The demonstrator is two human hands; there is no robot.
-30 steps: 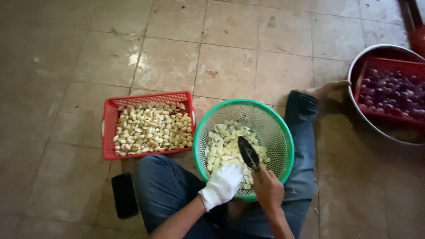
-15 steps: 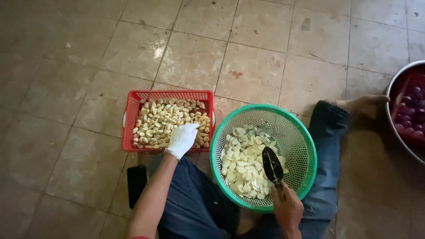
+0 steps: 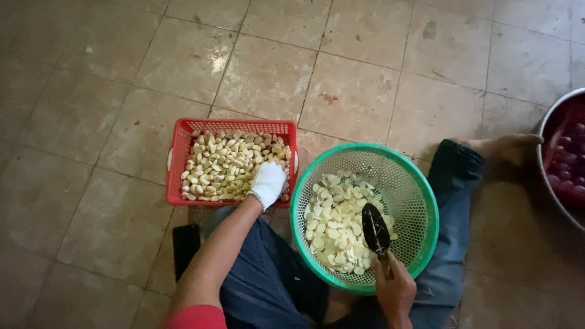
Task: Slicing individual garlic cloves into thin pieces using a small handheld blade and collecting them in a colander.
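Garlic cloves (image 3: 228,164) fill the red basket (image 3: 183,137) on the tiled floor (image 3: 365,79) in a heaped layer that reaches almost to its rim, and our gloved left hand (image 3: 268,183) rests on the near right corner of that heap, fingers curled down into the cloves; we cannot tell whether it has closed on one. Just beside it, in the green round basket (image 3: 420,183) set against our knees, lie pale garlic slices (image 3: 335,225), covering the bottom and banking up on the left side. Our bare right hand (image 3: 395,289) is closed around the handle of a dark knife (image 3: 375,228), whose blade lies over the slices. We judge the work to be well started but far from finished: a fair pile is cut, yet the red basket holds at least as much. At the right edge, a metal basin (image 3: 542,170) holds reddish-purple bulbs (image 3: 570,176), well apart.
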